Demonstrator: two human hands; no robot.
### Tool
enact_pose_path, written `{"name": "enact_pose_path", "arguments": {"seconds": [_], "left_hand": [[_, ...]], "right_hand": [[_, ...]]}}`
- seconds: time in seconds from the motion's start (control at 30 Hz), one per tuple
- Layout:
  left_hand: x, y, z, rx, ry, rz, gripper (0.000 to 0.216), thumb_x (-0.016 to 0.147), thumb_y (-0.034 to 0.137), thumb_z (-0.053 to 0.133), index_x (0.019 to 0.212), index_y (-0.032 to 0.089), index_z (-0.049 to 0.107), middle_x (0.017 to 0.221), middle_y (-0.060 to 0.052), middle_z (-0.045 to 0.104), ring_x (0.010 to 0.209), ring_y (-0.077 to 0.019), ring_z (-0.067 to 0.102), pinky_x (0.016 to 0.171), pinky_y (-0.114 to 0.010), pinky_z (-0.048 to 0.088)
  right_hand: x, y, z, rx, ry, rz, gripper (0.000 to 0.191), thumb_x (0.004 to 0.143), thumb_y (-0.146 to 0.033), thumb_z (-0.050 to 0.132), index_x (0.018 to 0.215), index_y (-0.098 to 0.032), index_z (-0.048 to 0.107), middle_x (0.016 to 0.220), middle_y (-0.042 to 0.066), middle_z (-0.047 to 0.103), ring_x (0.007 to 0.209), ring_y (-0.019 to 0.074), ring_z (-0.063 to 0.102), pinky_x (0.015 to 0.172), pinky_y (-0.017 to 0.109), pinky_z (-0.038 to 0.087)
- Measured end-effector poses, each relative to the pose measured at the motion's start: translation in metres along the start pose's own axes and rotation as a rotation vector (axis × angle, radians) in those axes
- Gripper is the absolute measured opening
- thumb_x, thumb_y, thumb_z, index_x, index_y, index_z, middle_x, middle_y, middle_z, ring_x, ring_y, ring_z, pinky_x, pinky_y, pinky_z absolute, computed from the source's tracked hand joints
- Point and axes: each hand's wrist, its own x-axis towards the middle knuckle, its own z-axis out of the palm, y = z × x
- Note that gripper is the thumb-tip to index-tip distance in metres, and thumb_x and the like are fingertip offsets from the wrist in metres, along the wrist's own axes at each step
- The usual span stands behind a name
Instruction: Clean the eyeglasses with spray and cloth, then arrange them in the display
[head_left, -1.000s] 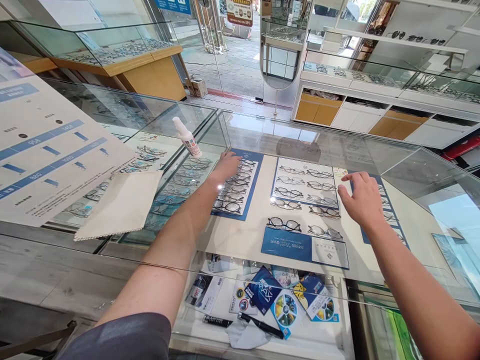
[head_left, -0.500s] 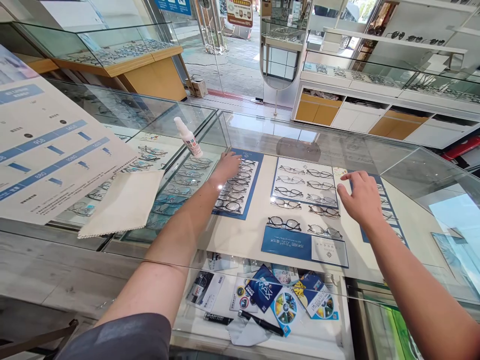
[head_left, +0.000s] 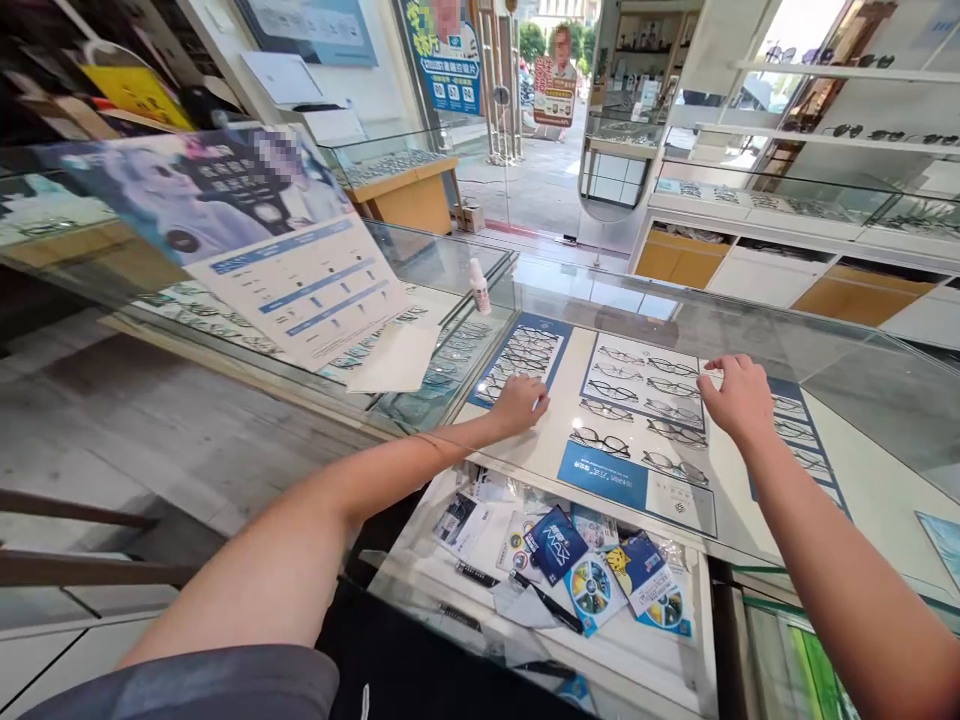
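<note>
My left hand (head_left: pixel 520 403) rests on the glass top of the display counter, fingers loosely bent and nothing seen in them. Beneath it, a blue-bordered board (head_left: pixel 561 365) carries rows of eyeglasses (head_left: pixel 529 345) inside the case. My right hand (head_left: pixel 741 400) is on or just above the glass, thumb and fingers apart, and it holds nothing visible. It lies between the middle board's eyeglasses (head_left: pixel 673 385) and the right-hand board with more eyeglasses (head_left: pixel 796 430), partly covering that board's edge.
A small white spray bottle (head_left: pixel 480 288) stands on the glass. To its left are a cream cloth (head_left: pixel 399 358) and a printed price board (head_left: pixel 307 290). Below the counter, an open drawer (head_left: pixel 701 640) holds leaflets (head_left: pixel 556 545) and pens. Other display cases (head_left: pixel 405 190) stand behind.
My left hand has drawn back toward me, from the far end of the left board to its near end. My right hand stays near the same boards. The view has swung left.
</note>
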Motion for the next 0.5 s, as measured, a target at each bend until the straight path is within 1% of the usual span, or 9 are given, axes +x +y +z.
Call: {"name": "enact_pose_path", "arguments": {"seconds": [0.07,0.17,0.23,0.3,0.33,0.37,0.4,0.43,0.5], "left_hand": [[-0.037,0.015,-0.014,-0.005,-0.106,0.017,0.025,0.107,0.031,0.054,0.104,0.019,0.076,0.112,-0.013,0.080,0.113,-0.0308,0.068,0.100,-0.044,0.047],[-0.092,0.034,-0.049,-0.024,-0.307,0.001,0.018,0.095,0.037,0.070,0.086,0.023,0.077,0.089,-0.006,0.080,0.085,-0.0254,0.070,0.074,-0.036,0.048],[-0.126,0.041,-0.083,-0.072,-0.461,-0.011,0.028,0.090,0.043,0.073,0.070,0.024,0.071,0.072,-0.002,0.073,0.066,-0.0211,0.064,0.060,-0.033,0.039],[-0.153,0.040,-0.123,-0.192,-0.586,-0.050,0.037,0.095,0.049,0.066,0.067,0.024,0.067,0.066,-0.001,0.069,0.059,-0.0189,0.058,0.055,-0.033,0.034],[-0.164,0.035,-0.143,-0.264,-0.598,-0.092,0.039,0.097,0.051,0.063,0.068,0.025,0.067,0.065,-0.001,0.068,0.057,-0.0187,0.056,0.055,-0.034,0.034],[-0.172,0.026,-0.163,-0.333,-0.582,-0.148,0.040,0.098,0.054,0.062,0.071,0.025,0.069,0.066,-0.001,0.068,0.058,-0.0191,0.057,0.055,-0.034,0.035],[-0.179,0.014,-0.180,-0.372,-0.521,-0.216,0.042,0.098,0.057,0.062,0.072,0.026,0.069,0.068,-0.001,0.068,0.059,-0.0199,0.058,0.055,-0.034,0.036],[-0.184,-0.001,-0.196,-0.364,-0.413,-0.301,0.043,0.098,0.059,0.062,0.073,0.026,0.069,0.070,-0.002,0.070,0.062,-0.0210,0.061,0.057,-0.034,0.037],[-0.190,-0.041,-0.218,-0.223,-0.082,-0.532,0.040,0.099,0.058,0.062,0.076,0.025,0.066,0.076,-0.004,0.072,0.071,-0.0243,0.067,0.062,-0.035,0.040]], "right_hand": [[0.001,0.001,-0.001,-0.017,-0.030,0.007,0.046,0.102,-0.044,0.044,0.124,-0.017,0.073,0.135,0.021,0.068,0.125,0.0404,0.058,0.110,0.052,0.047],[0.003,0.001,-0.003,-0.042,-0.072,0.023,0.051,0.102,-0.045,0.042,0.130,-0.016,0.073,0.143,0.024,0.065,0.128,0.0418,0.057,0.109,0.052,0.046],[0.004,0.002,-0.003,-0.055,-0.097,0.025,0.055,0.103,-0.047,0.039,0.133,-0.014,0.073,0.145,0.026,0.065,0.130,0.0431,0.056,0.109,0.051,0.045],[0.005,0.003,-0.003,-0.058,-0.112,0.018,0.060,0.105,-0.050,0.035,0.134,-0.013,0.072,0.146,0.028,0.064,0.132,0.0437,0.055,0.109,0.051,0.044],[0.005,0.004,-0.003,-0.058,-0.117,0.013,0.062,0.105,-0.051,0.034,0.135,-0.013,0.072,0.147,0.028,0.064,0.133,0.0435,0.055,0.109,0.051,0.044],[0.005,0.005,-0.003,-0.058,-0.120,0.006,0.062,0.105,-0.051,0.033,0.134,-0.013,0.072,0.147,0.029,0.064,0.133,0.0433,0.055,0.109,0.051,0.043],[0.005,0.005,-0.003,-0.059,-0.120,0.003,0.062,0.105,-0.050,0.033,0.134,-0.012,0.072,0.147,0.029,0.064,0.133,0.0431,0.056,0.110,0.051,0.043],[0.005,0.005,-0.003,-0.058,-0.119,-0.002,0.061,0.105,-0.049,0.034,0.133,-0.012,0.073,0.147,0.029,0.065,0.132,0.0432,0.056,0.110,0.051,0.043],[0.005,0.005,-0.004,-0.050,-0.107,-0.004,0.059,0.103,-0.049,0.037,0.132,-0.012,0.073,0.146,0.029,0.066,0.130,0.0444,0.057,0.109,0.051,0.043]]}}
